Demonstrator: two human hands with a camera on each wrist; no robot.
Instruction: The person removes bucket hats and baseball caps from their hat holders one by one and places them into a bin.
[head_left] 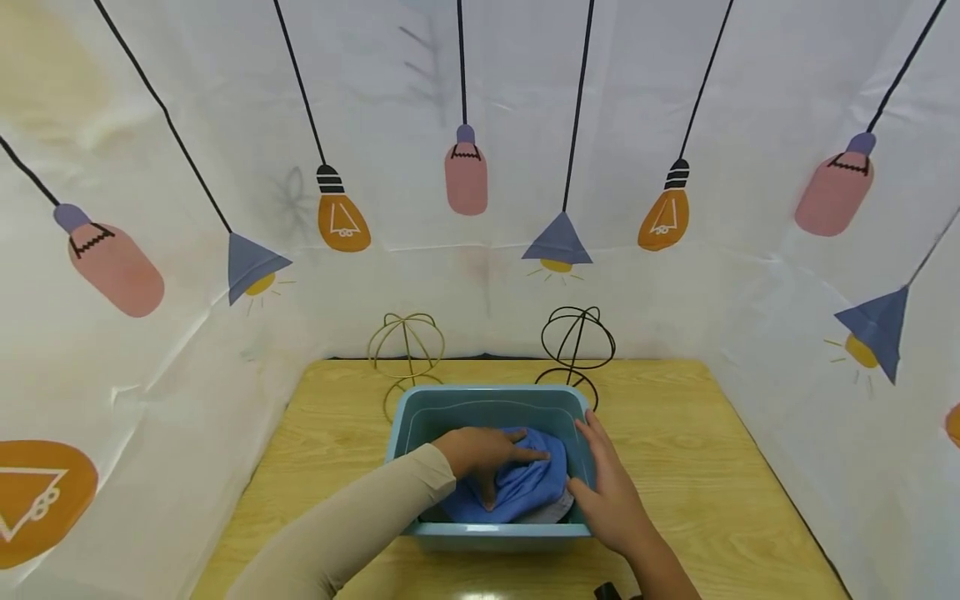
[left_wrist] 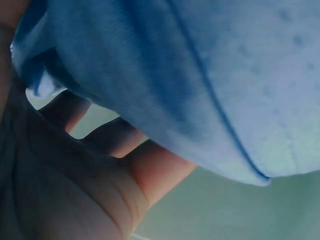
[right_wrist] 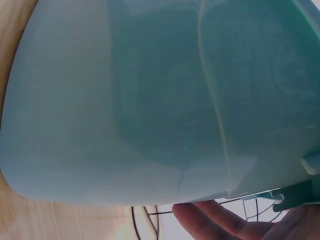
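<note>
A light-blue plastic bin [head_left: 495, 531] stands on the wooden table, with a folded blue cloth [head_left: 536, 487] inside it. Part of a grey cloth [head_left: 553, 510] shows beneath the blue one. My left hand [head_left: 483, 458] reaches into the bin and rests on the blue cloth with its fingers spread. In the left wrist view, a seam runs along the blue cloth [left_wrist: 150, 75], which hides the fingertips. My right hand [head_left: 611, 492] holds the bin's right side at the rim. Its fingers [right_wrist: 200, 220] lie against the bin wall [right_wrist: 165, 125] in the right wrist view.
Behind the bin stand a gold wire stand [head_left: 408, 346] and a black wire stand [head_left: 577, 342] with rounded tops. The wooden table [head_left: 697, 467] extends to both sides. White sheeting [head_left: 480, 283] with printed lamps surrounds its back and sides.
</note>
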